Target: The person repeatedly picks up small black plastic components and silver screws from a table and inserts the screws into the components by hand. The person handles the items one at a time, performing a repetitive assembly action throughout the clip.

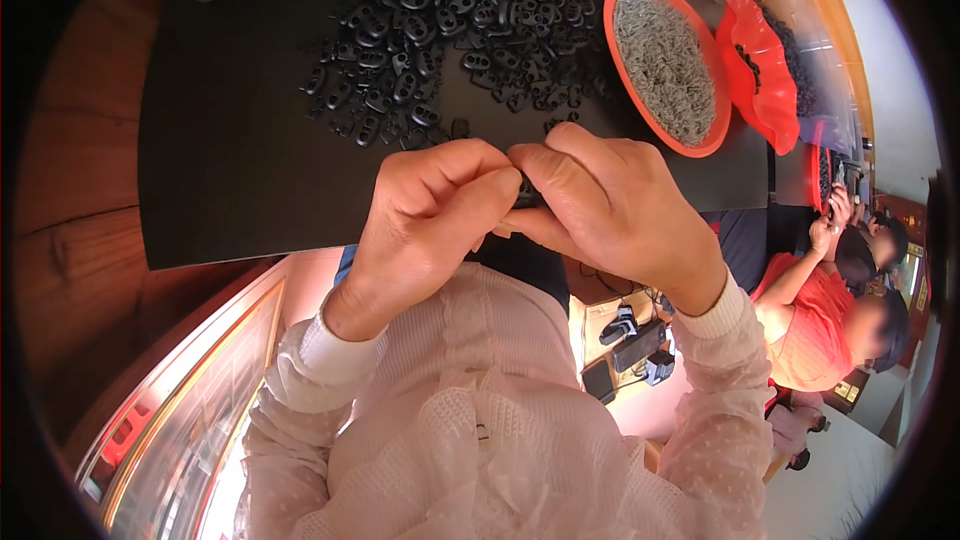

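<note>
Left hand: the left hand (425, 215) sits at the centre of the frame, knuckles up, its fingers (470, 202) curled narrow and pinched on a small black plastic piece (527, 192); its sleeve is pale pink and dotted
Right hand: the right hand (610, 210) meets it from the right, thumb and forefinger closed tight on the same piece; the two hands touch at the fingertips
Held piece: small, dark, mostly hidden between the fingertips, just below the near edge of the pile; its exact shape I cannot tell
Pile: a heap of black plastic cord stoppers (450, 30) spreads over the upper centre of the frame, well above the hands
Mat: a black mat (230, 160) covers the bench and carries the pile; brown wood shows at the left edge of the frame
Orange bowl: an oval orange bowl (712, 130) at the upper right holds small grey metal parts (665, 60); it rests on the mat just right of the pile
Red dish: a wavy-rimmed red dish (760, 70) lies just beside the bowl, further right
Other person: a person in an orange top (815, 330) works at the right edge of the frame, hands raised, well apart from the near hands
</note>
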Motion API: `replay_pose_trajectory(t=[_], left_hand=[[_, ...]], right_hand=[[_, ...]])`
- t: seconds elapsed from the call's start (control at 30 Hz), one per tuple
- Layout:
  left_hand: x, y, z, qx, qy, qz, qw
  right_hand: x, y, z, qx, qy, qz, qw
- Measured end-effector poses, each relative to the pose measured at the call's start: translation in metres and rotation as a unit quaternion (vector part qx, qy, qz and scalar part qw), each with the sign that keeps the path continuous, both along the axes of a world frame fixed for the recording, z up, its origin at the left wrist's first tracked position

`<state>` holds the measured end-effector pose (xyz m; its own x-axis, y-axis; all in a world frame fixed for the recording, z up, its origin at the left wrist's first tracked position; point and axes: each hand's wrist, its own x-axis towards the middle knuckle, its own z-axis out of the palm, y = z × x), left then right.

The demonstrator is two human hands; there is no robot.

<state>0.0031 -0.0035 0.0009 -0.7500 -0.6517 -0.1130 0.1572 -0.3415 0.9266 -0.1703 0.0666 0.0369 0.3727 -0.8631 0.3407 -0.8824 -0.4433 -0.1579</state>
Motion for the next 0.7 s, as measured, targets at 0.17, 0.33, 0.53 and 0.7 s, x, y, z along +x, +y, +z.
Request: replay_pose_trajectory(t=[0.17, 0.33, 0.53, 0.7], left_hand=[[0.0007, -0.0001, 0.0011, -0.016, -0.022, -0.01, 1.0], [-0.0011, -0.0042, 0.0013, -0.05, -0.016, -0.036, 0.998], [-0.0031, -0.0067, -0.0021, -0.07, -0.018, -0.068, 0.995], [-0.0039, -0.0056, -0.004, -0.059, -0.007, -0.06, 0.996]], right_hand=[[-0.0019, -0.0023, -0.0043, -0.013, 0.032, 0.006, 0.999], [-0.0027, -0.005, -0.0024, 0.011, 0.056, 0.028, 0.998], [-0.0043, -0.003, -0.0039, 0.056, 0.017, 0.041, 0.997], [-0.0012, -0.0035, -0.0101, 0.049, -0.015, 0.039, 0.998]])
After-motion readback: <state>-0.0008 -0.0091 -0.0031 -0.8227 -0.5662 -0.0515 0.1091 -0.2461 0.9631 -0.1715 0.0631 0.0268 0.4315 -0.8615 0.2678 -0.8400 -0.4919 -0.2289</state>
